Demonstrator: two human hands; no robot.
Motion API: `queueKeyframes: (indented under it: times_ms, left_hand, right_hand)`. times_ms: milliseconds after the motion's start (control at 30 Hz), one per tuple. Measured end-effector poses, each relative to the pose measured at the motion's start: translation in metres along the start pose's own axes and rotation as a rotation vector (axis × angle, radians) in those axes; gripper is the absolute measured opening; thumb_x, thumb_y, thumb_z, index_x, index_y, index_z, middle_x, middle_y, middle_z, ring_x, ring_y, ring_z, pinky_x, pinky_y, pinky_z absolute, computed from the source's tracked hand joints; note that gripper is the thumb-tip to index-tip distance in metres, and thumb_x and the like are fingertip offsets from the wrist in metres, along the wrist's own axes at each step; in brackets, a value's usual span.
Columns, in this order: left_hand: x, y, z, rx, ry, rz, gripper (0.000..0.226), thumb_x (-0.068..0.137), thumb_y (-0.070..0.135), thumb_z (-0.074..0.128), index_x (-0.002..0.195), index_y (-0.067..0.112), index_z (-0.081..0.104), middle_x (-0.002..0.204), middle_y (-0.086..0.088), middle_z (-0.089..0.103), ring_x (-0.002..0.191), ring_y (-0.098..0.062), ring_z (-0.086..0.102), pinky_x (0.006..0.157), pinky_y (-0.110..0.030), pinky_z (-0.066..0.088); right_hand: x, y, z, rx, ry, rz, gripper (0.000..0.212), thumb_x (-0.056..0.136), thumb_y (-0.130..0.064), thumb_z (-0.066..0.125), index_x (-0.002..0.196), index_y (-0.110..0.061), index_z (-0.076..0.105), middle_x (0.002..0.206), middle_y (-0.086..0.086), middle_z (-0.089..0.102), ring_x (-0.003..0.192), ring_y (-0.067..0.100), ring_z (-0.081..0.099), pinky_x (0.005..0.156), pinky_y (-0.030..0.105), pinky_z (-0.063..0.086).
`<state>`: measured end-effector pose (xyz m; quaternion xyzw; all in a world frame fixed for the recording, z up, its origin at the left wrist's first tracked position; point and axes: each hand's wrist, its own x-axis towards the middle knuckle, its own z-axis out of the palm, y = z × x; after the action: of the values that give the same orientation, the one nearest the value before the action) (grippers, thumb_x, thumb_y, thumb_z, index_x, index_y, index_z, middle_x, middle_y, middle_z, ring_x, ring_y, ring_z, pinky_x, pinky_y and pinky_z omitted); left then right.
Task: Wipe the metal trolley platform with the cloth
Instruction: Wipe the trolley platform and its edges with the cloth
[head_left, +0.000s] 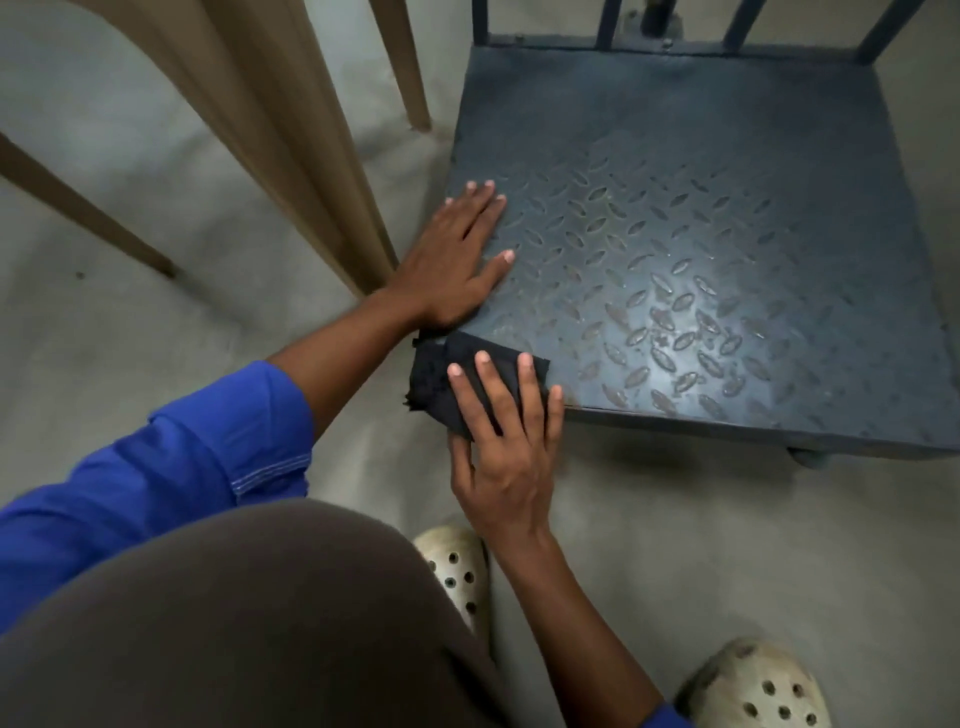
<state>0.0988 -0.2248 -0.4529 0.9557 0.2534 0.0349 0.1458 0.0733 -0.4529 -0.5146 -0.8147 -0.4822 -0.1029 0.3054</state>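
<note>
The metal trolley platform (701, 234) is dark blue-grey checker plate, filling the upper right of the head view. A dark folded cloth (434, 376) lies over its near left corner, partly hanging past the edge. My right hand (506, 441) presses flat on the cloth with straight, spread fingers. Flat on the platform's left edge, just beyond the cloth, rests my left hand (452, 260) with its fingers extended and nothing in it.
Tan plastic chair legs (291, 156) stand close to the left of the trolley. Upright bars of the trolley's rail (613, 26) rise along its far edge. Grey concrete floor (727, 545) surrounds it; my two pale clogs (460, 566) are at the bottom.
</note>
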Motion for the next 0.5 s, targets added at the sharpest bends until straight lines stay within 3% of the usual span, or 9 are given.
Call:
queueKeyframes:
  times_ms: [233, 400, 500]
  left_hand:
    - [0.010, 0.014, 0.002, 0.020, 0.013, -0.091, 0.076, 0.109, 0.058, 0.020, 0.168, 0.013, 0.006, 0.176, -0.010, -0.002, 0.162, -0.024, -0.007, 0.132, -0.041, -0.004]
    - [-0.016, 0.018, 0.008, -0.039, 0.074, -0.081, 0.071, 0.111, 0.052, 0.024, 0.168, 0.011, 0.012, 0.176, -0.008, 0.005, 0.163, -0.021, -0.002, 0.132, -0.038, -0.001]
    - [-0.031, 0.018, 0.015, -0.067, 0.098, -0.080, 0.068, 0.111, 0.049, 0.025, 0.167, 0.010, 0.016, 0.176, -0.007, 0.009, 0.163, -0.019, 0.000, 0.131, -0.034, -0.003]
  right_hand:
    - [0.013, 0.017, -0.016, 0.003, -0.086, -0.157, 0.052, 0.103, -0.029, 0.055, 0.154, -0.027, 0.049, 0.164, -0.003, 0.040, 0.157, 0.026, 0.027, 0.125, 0.050, 0.025]
    - [0.010, 0.034, -0.025, -0.040, 0.005, -0.023, 0.053, 0.102, -0.040, 0.057, 0.151, -0.020, 0.053, 0.161, 0.000, 0.045, 0.155, 0.029, 0.031, 0.123, 0.056, 0.027]
    - [0.007, 0.016, -0.020, -0.037, -0.019, 0.021, 0.057, 0.105, -0.046, 0.045, 0.154, -0.017, 0.048, 0.164, 0.002, 0.040, 0.157, 0.029, 0.027, 0.125, 0.056, 0.021]
